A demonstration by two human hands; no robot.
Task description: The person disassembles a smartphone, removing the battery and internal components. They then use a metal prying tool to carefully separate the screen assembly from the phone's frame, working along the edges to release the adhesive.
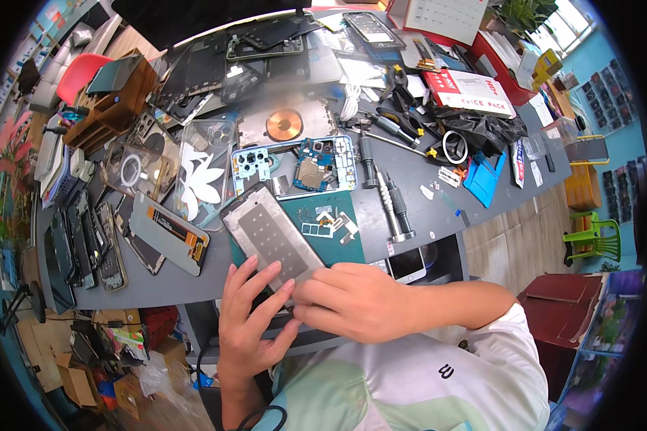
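Gripping a phone frame (272, 231), left fingers (269, 307), right fingers (329, 289); beyond, a lettered red-white box (471, 93)

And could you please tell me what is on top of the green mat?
Small pale parts lie on the green mat. A phone frame blocks much of its left side; anything under there is hidden.

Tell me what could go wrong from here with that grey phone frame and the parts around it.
1. The left hand and right hand are both at the near end of the grey phone frame; a slip could let its far end knock the exposed circuit board.
2. Small loose parts lie on the green mat beside it and might be swept away.
3. Screwdrivers near the desk's front edge might roll if nudged.
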